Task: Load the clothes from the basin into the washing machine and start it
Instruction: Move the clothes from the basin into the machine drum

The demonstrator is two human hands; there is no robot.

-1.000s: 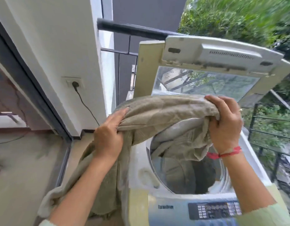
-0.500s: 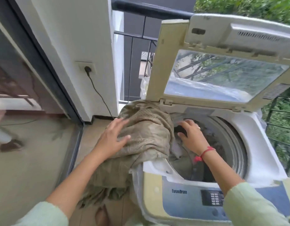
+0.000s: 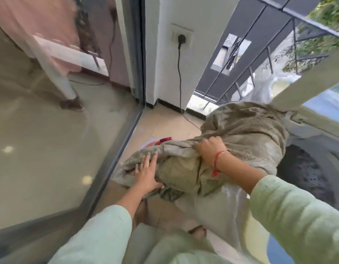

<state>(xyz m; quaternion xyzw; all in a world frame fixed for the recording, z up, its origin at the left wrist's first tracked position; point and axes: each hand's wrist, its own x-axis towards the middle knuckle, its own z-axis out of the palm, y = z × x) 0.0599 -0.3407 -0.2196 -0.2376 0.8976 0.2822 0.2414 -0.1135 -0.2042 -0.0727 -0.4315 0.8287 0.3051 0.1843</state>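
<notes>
While the large khaki towel (image 3: 246,130) lies heaped over the left rim of the washing machine (image 3: 222,216), partly outside the drum (image 3: 306,172), the right hand (image 3: 208,147) clutches a top fold and the left hand (image 3: 145,174) presses flat-fingered against its sagging, soft, probably weighty bulk, best scooped from underneath.

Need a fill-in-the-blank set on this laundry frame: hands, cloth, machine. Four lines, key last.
1. The right hand grips a fold of the cloth; the thread on its wrist is ___.
2. The left hand touches the cloth with fingers straight, not ___.
3. The black plug sits in the wall ___.
4. The lid stands ___, showing the drum.
Missing words: red; curled; socket; open.
</notes>
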